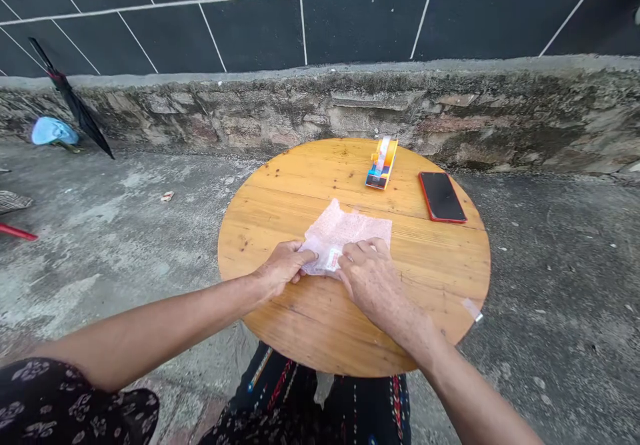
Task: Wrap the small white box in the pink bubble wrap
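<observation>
A bubble wrap sheet [350, 230] lies central on the counter [300, 328]. The grip of the left hand [283, 268] pinches its left edge; that of the right hand [371, 279] clenches its near edge. A phone [442, 196] lies far right.

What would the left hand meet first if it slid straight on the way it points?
The left hand already touches the bubble-wrap sheet; just beyond, it would likely meet the right hand.
</observation>
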A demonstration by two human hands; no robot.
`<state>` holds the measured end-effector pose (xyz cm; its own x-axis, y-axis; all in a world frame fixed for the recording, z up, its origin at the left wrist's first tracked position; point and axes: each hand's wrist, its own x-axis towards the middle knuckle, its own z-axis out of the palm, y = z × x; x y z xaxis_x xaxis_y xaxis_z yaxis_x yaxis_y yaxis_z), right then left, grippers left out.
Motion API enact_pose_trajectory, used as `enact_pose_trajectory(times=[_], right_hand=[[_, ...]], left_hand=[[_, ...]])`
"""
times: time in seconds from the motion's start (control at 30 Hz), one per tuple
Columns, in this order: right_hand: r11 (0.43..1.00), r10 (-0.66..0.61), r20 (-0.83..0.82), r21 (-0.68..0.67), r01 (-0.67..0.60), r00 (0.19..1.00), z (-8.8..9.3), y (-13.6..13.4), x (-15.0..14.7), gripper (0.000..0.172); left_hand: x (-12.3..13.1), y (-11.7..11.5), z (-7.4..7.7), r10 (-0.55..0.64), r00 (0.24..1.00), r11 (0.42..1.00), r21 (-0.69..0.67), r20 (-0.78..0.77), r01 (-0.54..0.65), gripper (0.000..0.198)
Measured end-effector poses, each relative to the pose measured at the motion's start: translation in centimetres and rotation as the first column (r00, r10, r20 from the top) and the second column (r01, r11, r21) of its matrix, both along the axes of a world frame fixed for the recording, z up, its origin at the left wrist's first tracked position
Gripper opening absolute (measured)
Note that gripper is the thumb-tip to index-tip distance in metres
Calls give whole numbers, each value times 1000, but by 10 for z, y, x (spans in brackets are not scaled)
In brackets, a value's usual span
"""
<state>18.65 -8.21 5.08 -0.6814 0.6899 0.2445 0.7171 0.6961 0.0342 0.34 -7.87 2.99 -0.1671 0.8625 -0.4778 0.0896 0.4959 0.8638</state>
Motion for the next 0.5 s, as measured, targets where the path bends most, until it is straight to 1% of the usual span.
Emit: enact_pose_trajectory(times=[0.27,0.33,0.5], right_hand=[[1000,5,11,-16,-5,1000,0,2,0,11],[1000,2,13,-18,-1,1000,0,3,0,11],[1000,-5,19,-18,5,1000,1,1,-1,12]], left_hand=[[5,4,-7,-61,997,981,182,-53,70,18],[7,5,-7,-61,996,978,194,-67,73,18],[10,6,-8,-45,997,983,175,-62,55,19]])
